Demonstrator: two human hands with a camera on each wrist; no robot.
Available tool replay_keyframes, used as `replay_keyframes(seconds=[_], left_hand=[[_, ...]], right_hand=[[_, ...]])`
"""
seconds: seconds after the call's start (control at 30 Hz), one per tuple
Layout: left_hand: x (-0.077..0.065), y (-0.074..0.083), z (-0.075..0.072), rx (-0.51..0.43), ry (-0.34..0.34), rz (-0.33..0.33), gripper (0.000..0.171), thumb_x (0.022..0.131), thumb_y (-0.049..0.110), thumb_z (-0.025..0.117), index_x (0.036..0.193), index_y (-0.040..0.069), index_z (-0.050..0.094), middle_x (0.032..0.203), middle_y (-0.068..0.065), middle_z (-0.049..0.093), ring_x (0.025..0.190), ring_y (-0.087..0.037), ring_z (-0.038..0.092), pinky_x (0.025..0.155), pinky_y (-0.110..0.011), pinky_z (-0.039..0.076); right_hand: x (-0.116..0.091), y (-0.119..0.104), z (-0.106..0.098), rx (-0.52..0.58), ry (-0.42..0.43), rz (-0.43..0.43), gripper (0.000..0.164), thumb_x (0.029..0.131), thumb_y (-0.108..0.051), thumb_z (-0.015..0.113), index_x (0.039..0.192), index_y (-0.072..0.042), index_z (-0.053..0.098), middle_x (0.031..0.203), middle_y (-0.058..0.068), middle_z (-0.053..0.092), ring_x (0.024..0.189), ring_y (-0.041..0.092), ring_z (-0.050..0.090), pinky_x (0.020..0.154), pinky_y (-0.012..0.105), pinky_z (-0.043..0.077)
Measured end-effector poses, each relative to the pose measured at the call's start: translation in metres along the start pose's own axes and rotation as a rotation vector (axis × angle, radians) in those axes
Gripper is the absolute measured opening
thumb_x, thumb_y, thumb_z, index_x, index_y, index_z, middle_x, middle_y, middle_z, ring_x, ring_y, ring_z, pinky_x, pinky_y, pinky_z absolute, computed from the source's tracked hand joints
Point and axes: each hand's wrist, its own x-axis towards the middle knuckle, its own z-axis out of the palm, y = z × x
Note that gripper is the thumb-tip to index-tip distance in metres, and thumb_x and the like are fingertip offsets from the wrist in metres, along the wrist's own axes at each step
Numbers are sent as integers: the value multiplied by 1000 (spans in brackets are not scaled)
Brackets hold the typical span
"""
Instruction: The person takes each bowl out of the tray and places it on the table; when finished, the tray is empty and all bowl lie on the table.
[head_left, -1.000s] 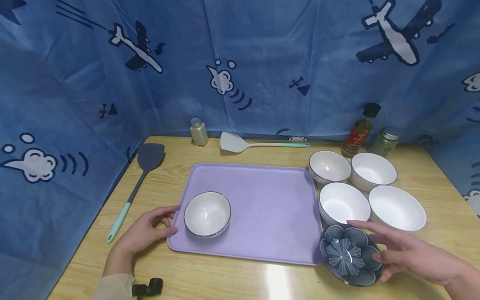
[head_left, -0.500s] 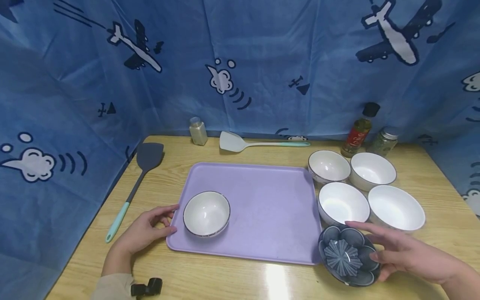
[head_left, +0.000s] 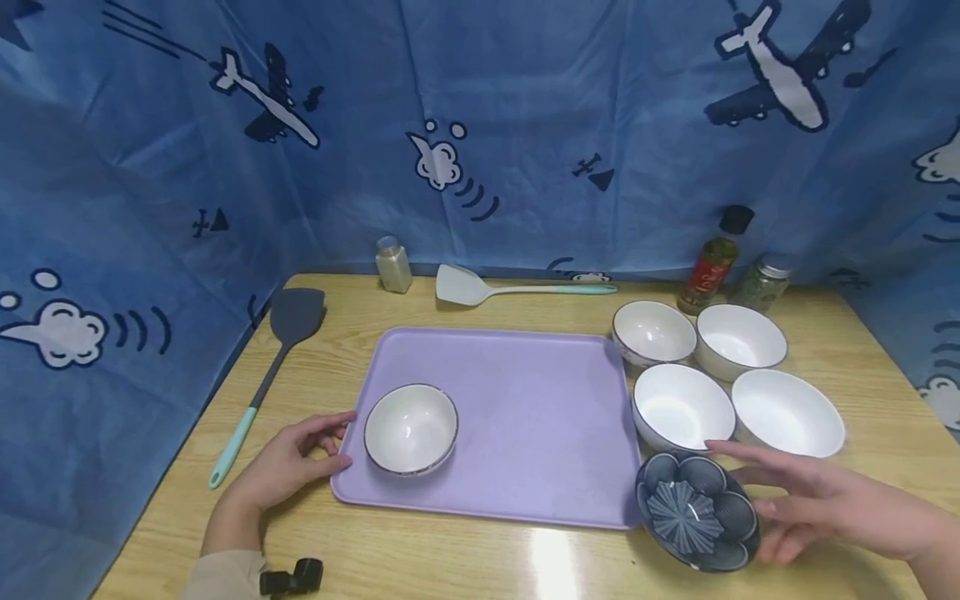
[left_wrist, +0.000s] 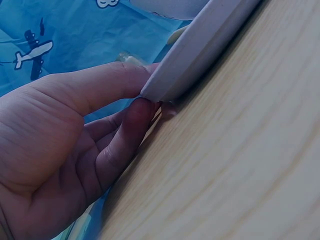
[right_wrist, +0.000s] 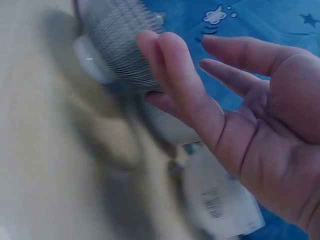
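Observation:
My left hand point(head_left: 283, 465) pinches the left rim of the lilac tray point(head_left: 528, 408); the left wrist view shows thumb and fingers gathered at the tray's edge. A white bowl point(head_left: 411, 429) with a dark rim stands on the tray's left part. The dark grey-blue, petal-patterned bowl point(head_left: 686, 515) sits at the tray's front right corner, overlapping it in the head view. Just right of that bowl, my right hand point(head_left: 836, 504) is spread, thumb and fingers apart and holding nothing. Its fingertips are close to the bowl's ribbed outer wall point(right_wrist: 117, 42) in the right wrist view.
Several white bowls, such as the nearest one point(head_left: 682, 408), stand grouped right of the tray. Behind them are a red-labelled bottle point(head_left: 708, 271) and a jar point(head_left: 763, 283). A dark turner point(head_left: 296, 317) lies left, a white turner point(head_left: 461, 285) and a shaker point(head_left: 393, 265) at the back.
My right hand has loosened from the dark petal-patterned bowl and drawn slightly right, leaving the bowl where it was. The left hand keeps its place on the tray's rim.

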Motion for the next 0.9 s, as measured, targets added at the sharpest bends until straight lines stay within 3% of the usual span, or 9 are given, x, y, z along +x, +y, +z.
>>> replay_keyframes(seconds=[0.17,0.23,0.47,0.63,0.77,0.9], left_hand=[[0,-3,-1,25,6,-26,64,84,28,81,141,11,56,110,-7,63,93,-12,60,85,-20,45],[1,-4,0,33,9,-37,64,84,29,81,141,13,57,110,-6,63,93,-12,60,85,-20,45],[1,-3,-1,35,12,-39,63,84,29,81,140,13,57,110,-6,64,94,-13,60,85,-20,45],[0,-1,-2,28,9,-28,63,85,28,80,141,11,56,112,-7,64,93,-12,60,84,-20,46],[0,0,-1,16,8,-28,63,85,28,80,141,12,56,112,-8,63,93,-12,60,84,-21,46],[-1,0,-1,13,-1,-24,64,85,28,80,142,11,55,112,-9,63,93,-13,60,84,-21,46]], right_hand=[[-7,-20,-2,-96,-13,5,61,106,0,34,161,-19,16,145,-20,51,92,44,69,78,44,59],[-7,-29,-3,-131,-23,0,61,106,1,34,161,-18,17,147,-20,50,93,42,70,78,42,59],[2,-50,-2,-182,-11,-47,60,105,2,35,160,-14,18,148,-7,53,97,40,69,81,41,58],[27,-58,7,-209,26,-89,59,105,-1,39,159,-13,19,144,-5,56,99,41,69,83,41,58],[48,-62,15,-184,28,-124,58,105,-2,42,158,-11,23,145,9,55,101,43,68,86,44,57],[68,-68,24,-130,47,-82,56,105,-7,46,157,-14,28,145,19,51,104,43,68,89,45,56]])
